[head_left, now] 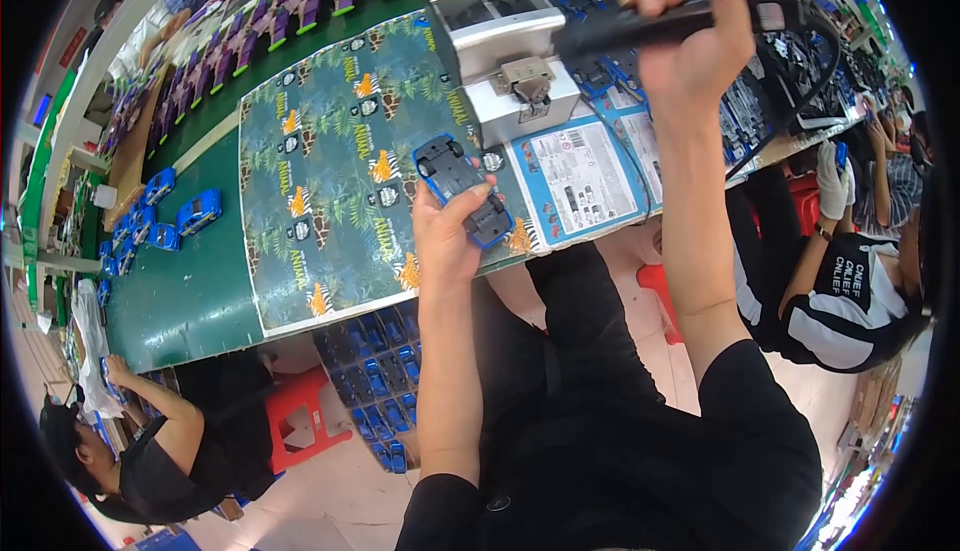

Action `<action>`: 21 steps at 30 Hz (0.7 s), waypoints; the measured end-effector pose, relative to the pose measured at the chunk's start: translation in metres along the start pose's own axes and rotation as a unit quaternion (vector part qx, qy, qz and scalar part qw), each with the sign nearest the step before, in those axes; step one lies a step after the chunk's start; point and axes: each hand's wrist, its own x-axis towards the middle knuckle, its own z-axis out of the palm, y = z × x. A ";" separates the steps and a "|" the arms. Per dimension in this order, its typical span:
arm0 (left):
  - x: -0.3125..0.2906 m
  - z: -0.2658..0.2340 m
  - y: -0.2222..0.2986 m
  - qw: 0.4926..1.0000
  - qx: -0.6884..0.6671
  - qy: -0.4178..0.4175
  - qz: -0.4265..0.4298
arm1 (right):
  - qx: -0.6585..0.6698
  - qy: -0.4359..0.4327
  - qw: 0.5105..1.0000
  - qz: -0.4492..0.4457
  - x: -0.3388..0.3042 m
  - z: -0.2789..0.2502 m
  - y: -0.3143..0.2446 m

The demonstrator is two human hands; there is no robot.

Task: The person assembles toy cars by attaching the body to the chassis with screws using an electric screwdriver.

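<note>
My left hand [450,229] is closed round a blue toy car [463,189] turned underside up, its black base facing me and the thumb pressed across it. Raised at the upper right, my right hand [690,41] grips a black corded electric screwdriver [620,36], which lies sideways with its front end toward the left. Just beneath that end stands a silver metal screw feeder [500,41] on the bench. The fingers of the right hand wrap over the tool's body. The screwdriver and the toy car are well apart.
An animal-print sheet [340,166] covers the green bench, beside a blue-and-white printed sheet [580,183]. Several blue toy cars [200,211] sit at the left. Purple parts [270,26] line the far side. Seated co-workers [150,431] [850,291] flank me; a tray of blue cars [370,381] stands below.
</note>
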 end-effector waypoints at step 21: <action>0.001 0.009 0.000 1.000 0.013 0.000 -0.008 | 0.076 -0.362 0.913 -0.168 0.014 -0.017 0.072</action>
